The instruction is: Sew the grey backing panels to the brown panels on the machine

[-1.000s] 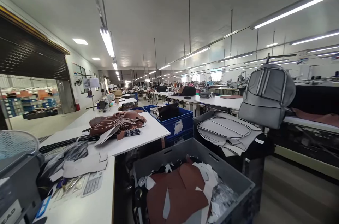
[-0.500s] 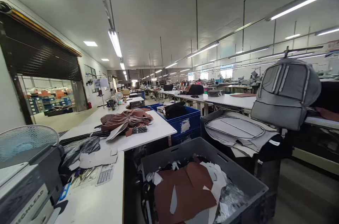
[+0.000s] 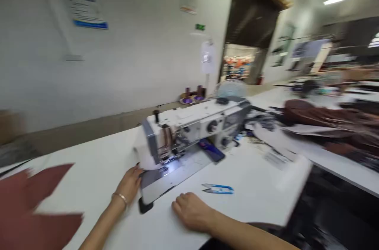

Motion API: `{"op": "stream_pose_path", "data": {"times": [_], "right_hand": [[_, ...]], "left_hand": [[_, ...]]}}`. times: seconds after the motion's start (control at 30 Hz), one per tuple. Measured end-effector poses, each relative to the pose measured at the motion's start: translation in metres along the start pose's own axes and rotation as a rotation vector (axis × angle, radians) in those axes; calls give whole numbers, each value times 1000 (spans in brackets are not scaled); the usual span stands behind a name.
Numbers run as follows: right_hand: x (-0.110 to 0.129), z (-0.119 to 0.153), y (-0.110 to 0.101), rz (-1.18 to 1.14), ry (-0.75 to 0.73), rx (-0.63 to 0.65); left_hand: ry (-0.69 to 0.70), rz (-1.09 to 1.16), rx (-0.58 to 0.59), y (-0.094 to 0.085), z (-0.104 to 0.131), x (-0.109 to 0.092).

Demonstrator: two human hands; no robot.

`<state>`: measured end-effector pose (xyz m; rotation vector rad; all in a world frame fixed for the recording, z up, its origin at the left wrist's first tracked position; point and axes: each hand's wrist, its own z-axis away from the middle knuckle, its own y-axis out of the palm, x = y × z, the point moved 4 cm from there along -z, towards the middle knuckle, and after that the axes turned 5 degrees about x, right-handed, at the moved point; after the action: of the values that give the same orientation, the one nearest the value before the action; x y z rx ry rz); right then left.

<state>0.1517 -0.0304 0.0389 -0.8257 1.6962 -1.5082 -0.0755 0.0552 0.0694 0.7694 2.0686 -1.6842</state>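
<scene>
A white sewing machine stands on the white table, its lamp shining on the needle area. A flat dark grey piece, perhaps fabric, lies on the machine bed left of the needle. My left hand, with a bracelet at the wrist, is closed at the left edge of this piece; blur softens the fingers. On the tabletop in front of the machine my right hand rests with fingers curled in, and nothing shows in it. Blue-handled thread snips lie just beyond it. A dark phone-like object lies under the machine arm.
Reddish-brown cut pieces lie on the table at left. A stack of brown pieces covers part of the table at right. Purple thread cones and a fan stand behind the machine. The table edge drops off at right.
The view has swung left and down, from the wide workshop and scrap crate to the sewing machine. Both my hands have come into view. The picture is blurred by motion.
</scene>
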Motion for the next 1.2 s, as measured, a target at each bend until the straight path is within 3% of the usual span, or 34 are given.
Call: {"op": "stream_pose_path", "data": {"times": [0.1, 0.27, 0.33, 0.4, 0.57, 0.83, 0.93, 1.0, 1.2], "right_hand": [[0, -32, 0, -5, -111, -24], [0, -76, 9, -51, -151, -84], [-3, -82, 15, -121, -109, -150], [-7, -82, 19, -185, -69, -216], [-8, -76, 19, -217, -69, -268], [-7, -77, 17, -217, -54, -274], [-7, -77, 16, -219, -52, -277], [-7, -77, 16, -220, -56, -280], [-7, -77, 15, -231, -46, -277]], "left_hand": [[-90, -150, -74, -45, 69, 46], [-343, -424, -455, -131, 178, 90], [-476, -520, -453, -150, 210, 106], [-583, -586, -335, -155, 227, 120], [-632, -794, -31, -146, 222, 127], [-653, -868, 170, -164, 201, 112], [-694, -858, 161, -162, 197, 106], [-736, -805, 88, -158, 188, 104], [-997, -661, -128, -146, 129, 119]]}}
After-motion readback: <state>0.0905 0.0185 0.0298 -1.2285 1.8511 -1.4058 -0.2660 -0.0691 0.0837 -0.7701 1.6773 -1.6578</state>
